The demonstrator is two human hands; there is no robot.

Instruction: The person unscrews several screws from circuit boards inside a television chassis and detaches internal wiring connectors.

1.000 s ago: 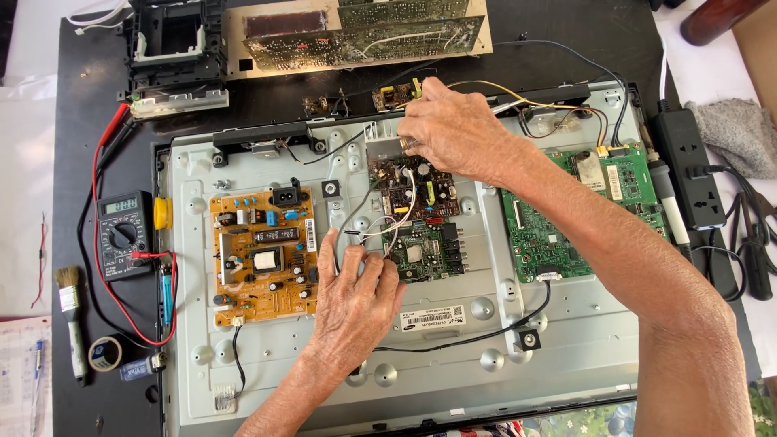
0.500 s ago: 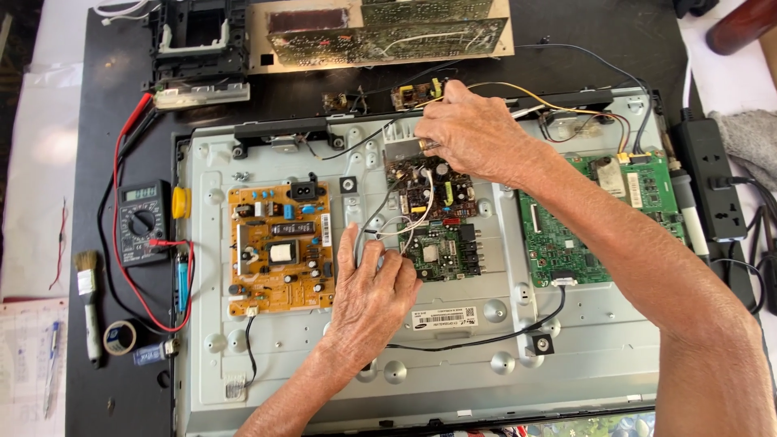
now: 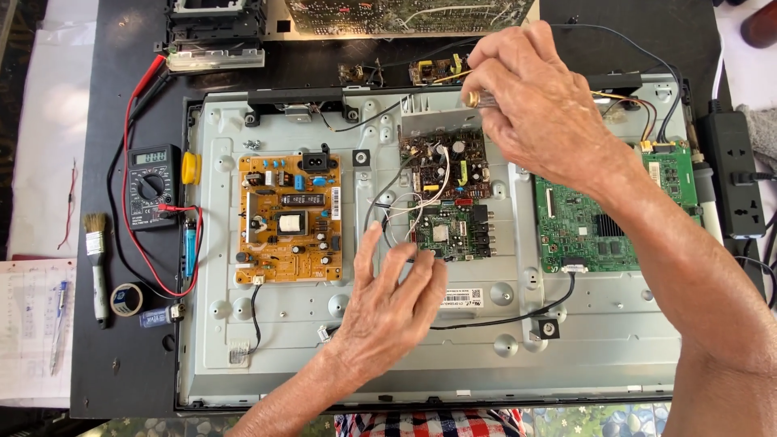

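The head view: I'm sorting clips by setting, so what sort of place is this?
Most likely an electronics repair bench. An opened flat-screen chassis lies with its circuit boards bare, a digital multimeter with red leads sits beside it, and the right hand holds a small tool above the middle board.

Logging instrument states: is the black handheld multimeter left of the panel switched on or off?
On: the black multimeter shows digits on its grey display; red probe leads run from it.

White label [image 3: 463, 297] on panel; grey multimeter screen [image 3: 151, 157].
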